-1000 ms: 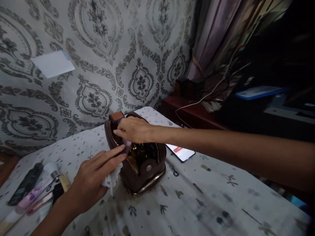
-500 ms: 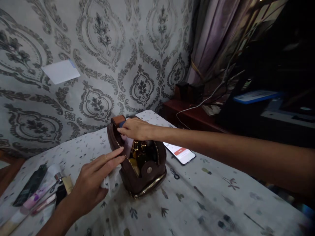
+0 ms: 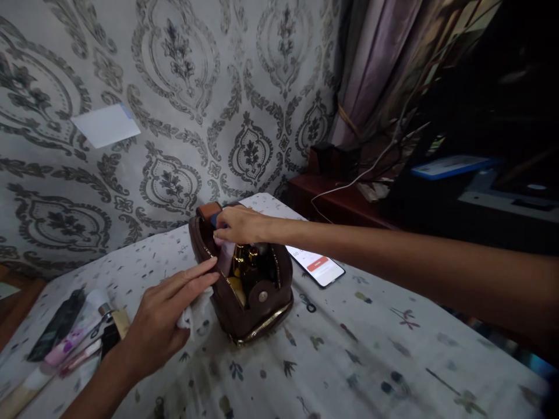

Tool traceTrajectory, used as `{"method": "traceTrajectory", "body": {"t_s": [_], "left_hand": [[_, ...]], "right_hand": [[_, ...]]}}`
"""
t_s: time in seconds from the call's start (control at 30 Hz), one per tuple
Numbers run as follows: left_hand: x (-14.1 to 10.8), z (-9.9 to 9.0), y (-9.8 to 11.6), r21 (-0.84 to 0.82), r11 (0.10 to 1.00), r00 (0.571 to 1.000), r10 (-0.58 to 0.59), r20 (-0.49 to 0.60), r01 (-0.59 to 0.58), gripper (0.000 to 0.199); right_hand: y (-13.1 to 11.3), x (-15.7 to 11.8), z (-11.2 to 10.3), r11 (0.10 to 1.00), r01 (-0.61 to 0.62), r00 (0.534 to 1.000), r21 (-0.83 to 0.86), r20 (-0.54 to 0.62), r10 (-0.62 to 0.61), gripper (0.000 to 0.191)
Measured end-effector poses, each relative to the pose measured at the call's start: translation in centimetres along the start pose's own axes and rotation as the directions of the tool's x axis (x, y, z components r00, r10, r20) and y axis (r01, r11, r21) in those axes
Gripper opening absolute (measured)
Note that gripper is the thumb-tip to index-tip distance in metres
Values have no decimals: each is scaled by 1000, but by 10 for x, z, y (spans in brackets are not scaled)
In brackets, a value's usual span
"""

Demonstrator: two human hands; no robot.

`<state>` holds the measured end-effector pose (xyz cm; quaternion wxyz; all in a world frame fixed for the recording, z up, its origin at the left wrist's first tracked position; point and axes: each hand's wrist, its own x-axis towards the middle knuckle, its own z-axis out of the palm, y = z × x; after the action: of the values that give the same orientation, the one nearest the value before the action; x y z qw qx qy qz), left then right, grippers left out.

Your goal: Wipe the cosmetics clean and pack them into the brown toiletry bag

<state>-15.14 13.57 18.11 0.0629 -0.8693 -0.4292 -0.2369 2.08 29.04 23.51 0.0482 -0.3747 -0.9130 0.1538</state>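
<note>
A dark brown zip bag sits unzipped on the cloth-covered table, its mouth facing me. Inside are gold-capped bottles, a yellow round item and something pale pink. My right hand reaches into the far end with bent fingers, beside a blue item; what its fingertips grip is hidden. My left hand rests its outstretched index and middle fingers on the bag's near-left rim. A crumpled white tissue shows between its thumb and lower fingers.
Left of the bag lie a makeup brush, a dark case and several cosmetic tubes. A lit phone lies right of the bag. Behind it a white cable crosses a red-brown ledge. Patterned wallpaper covers the wall behind.
My right hand's fingers have dipped slightly deeper into the bag's far end. My left hand stays against the rim. The whole view has shifted a little.
</note>
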Motion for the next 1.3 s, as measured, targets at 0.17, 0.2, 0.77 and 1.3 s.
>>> {"method": "traceTrajectory", "body": {"t_s": [0.17, 0.2, 0.77, 1.3], "left_hand": [[4, -1, 0, 15, 1000, 1000, 19, -2, -19, 57], [4, -1, 0, 20, 1000, 1000, 20, 2, -20, 56], [6, 0, -2, -27, 1000, 1000, 4, 13, -3, 54], [-5, -6, 2, -47, 998, 999, -37, -31, 35, 53]], "right_hand": [[-1, -2, 1, 1000, 25, 999, -1, 29, -25, 31], [-2, -3, 1, 1000, 30, 999, 9, 25, -30, 30], [-12, -7, 8, 986, 163, 986, -42, -14, -164, 24], [7, -25, -3, 983, 138, 990, -118, -21, -141, 32]]}}
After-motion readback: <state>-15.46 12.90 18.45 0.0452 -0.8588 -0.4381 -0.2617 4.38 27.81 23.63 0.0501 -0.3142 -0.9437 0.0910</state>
